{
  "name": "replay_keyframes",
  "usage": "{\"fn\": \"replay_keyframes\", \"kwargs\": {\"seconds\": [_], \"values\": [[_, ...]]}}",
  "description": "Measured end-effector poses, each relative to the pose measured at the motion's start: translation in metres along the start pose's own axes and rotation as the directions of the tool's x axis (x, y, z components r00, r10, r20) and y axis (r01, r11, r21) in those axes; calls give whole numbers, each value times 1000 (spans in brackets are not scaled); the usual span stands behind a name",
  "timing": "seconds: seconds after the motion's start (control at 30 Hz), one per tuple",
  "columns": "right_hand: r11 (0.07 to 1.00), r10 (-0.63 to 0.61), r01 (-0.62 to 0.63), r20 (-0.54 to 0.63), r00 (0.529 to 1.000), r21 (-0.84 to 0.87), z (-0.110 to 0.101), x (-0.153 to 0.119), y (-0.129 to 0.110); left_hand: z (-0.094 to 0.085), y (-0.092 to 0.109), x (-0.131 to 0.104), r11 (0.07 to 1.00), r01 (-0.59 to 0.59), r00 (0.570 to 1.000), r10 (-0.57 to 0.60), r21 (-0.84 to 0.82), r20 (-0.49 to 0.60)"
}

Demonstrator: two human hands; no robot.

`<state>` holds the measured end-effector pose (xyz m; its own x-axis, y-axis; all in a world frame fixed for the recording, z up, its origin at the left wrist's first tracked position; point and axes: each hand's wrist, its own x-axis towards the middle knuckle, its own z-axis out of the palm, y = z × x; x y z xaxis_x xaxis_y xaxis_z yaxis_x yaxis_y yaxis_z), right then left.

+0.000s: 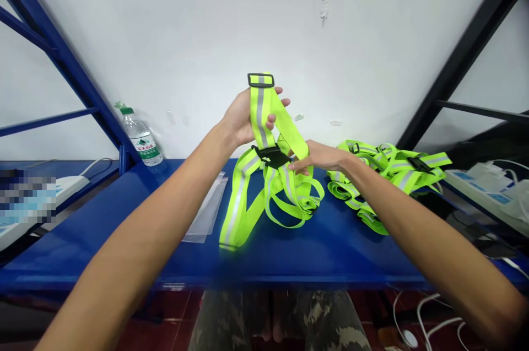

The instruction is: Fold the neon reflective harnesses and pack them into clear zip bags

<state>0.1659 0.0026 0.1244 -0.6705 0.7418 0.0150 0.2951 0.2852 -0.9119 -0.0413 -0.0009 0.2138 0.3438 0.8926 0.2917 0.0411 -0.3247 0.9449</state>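
Observation:
A fluorescent yellow-green reflective harness with a grey stripe hangs in loops over the table, its lower part gathered in a loose bundle. My left hand holds its upper strap across the palm, fingers partly spread behind it. A black slide adjuster sits at the top of that strap, above the hand. Lower down, my right hand has its fingers closed on the harness beside the black central buckle. The strap partly hides the fingertips of both hands.
More reflective harnesses lie heaped on the blue table at right. Clear plastic bags lie by my left forearm. A water bottle leans near the wall. Power strips and cables flank the table; frame posts rise at both sides.

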Motion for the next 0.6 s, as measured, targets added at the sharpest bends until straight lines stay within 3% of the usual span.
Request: {"fn": "replay_keyframes", "kwargs": {"seconds": [0.07,0.13,0.17,0.23,0.3,0.33,0.4,0.5,0.6], "values": [[998,17,-16,8,1000,-68,-16,-8,-7,-12,1,-4,999,27,999,-26,27,-30],[982,52,-80,-163,985,-172,-35,-15,-12,-22,-1,-5,996,40,996,-33,83,-78],[969,54,-126,-313,948,-214,-44,-17,-14,-27,-3,-5,993,45,995,-35,112,-93],[961,12,-169,-580,814,-217,-60,-20,-16,-35,-9,-5,986,60,995,-47,157,-87],[988,-19,-94,-703,711,-122,-72,-22,-21,-41,-18,-5,975,74,997,-65,208,-50],[998,-14,-31,-716,698,-50,-75,-24,-24,-42,-22,-5,968,74,997,-70,238,-28],[993,21,66,-693,721,98,-79,-29,-31,-44,-29,-8,953,71,997,-79,294,15],[959,73,113,-611,788,259,-78,-39,-43,-39,-34,-16,920,36,988,-93,391,127],[945,106,86,-545,832,316,-75,-46,-47,-29,-36,-25,810,-74,931,-153,582,331]]}}
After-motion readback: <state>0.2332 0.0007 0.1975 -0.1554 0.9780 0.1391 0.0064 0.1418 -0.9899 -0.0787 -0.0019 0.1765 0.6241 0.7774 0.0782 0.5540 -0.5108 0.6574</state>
